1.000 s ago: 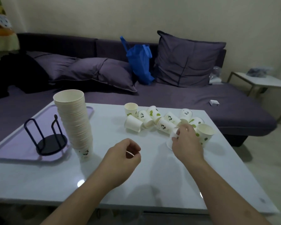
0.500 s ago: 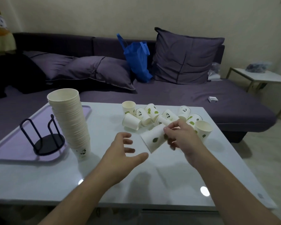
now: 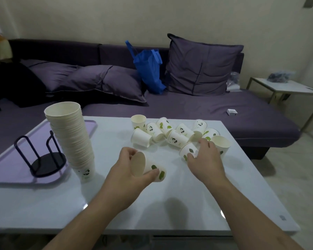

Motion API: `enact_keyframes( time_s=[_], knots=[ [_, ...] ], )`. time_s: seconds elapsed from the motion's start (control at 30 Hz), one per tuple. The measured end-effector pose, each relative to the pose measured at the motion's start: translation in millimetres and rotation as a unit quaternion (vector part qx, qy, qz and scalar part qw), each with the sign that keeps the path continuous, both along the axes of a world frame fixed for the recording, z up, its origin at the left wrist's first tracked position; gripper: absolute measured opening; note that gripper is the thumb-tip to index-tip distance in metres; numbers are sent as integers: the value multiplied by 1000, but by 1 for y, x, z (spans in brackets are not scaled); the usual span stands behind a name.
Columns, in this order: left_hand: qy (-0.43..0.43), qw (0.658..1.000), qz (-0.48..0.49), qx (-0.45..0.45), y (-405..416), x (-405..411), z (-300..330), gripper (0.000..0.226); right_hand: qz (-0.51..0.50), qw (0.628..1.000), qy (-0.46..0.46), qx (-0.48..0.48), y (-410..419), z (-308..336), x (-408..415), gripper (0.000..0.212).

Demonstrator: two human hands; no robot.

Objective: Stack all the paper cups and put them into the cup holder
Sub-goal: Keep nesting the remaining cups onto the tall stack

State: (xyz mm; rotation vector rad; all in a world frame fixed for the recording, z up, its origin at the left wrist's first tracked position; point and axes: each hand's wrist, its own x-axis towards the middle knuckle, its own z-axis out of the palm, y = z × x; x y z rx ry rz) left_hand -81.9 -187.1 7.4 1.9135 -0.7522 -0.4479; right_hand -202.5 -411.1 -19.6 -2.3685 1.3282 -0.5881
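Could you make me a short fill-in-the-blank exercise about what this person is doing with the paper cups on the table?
1. The left hand holds one white paper cup with green leaf prints lying on its ____.
2. The right hand grips another leaf-printed paper cup at the pile of loose cups; the black wire cup holder holds ____ cups.
3. The tall stack of white paper cups stands on the pale table, just beside the ____ tray.

Missing words: side; no; purple
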Motion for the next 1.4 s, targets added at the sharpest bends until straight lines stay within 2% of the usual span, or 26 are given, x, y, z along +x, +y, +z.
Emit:
enact_keyframes(
  time_s=[0.07,0.13,0.2,0.33,0.43,0.57,0.8,0.93,1.03,1.27,1.4],
  knots=[
    [-13,1000,-11,2,2,2,-1,56,0,999,49,-17,-8,-12,3,67],
    [-32,999,-18,4,4,4,-1,62,12,998,59,26,-9,-20,9,72],
    [-47,999,-16,2,4,5,-1,71,20,996,50,71,-6,-26,13,67],
    [-50,998,-22,-8,5,7,6,74,15,995,40,95,4,-24,22,60],
    [-57,998,-6,-29,10,14,18,73,28,988,-30,147,18,-9,29,64],
    [-91,989,49,-109,28,23,58,62,92,964,-155,197,44,8,34,56],
    [-188,941,148,-238,75,65,144,57,148,920,-275,238,88,31,58,50],
    [-236,926,185,-230,91,97,158,58,168,900,-305,263,108,37,73,48],
    [-251,929,187,-197,96,115,152,63,181,883,-331,279,117,39,85,48],
    [-218,951,173,-136,95,131,116,69,211,844,-395,296,132,55,112,48],
    [-180,961,153,-144,91,131,94,93,231,827,-430,280,134,79,128,55]
  ],
)
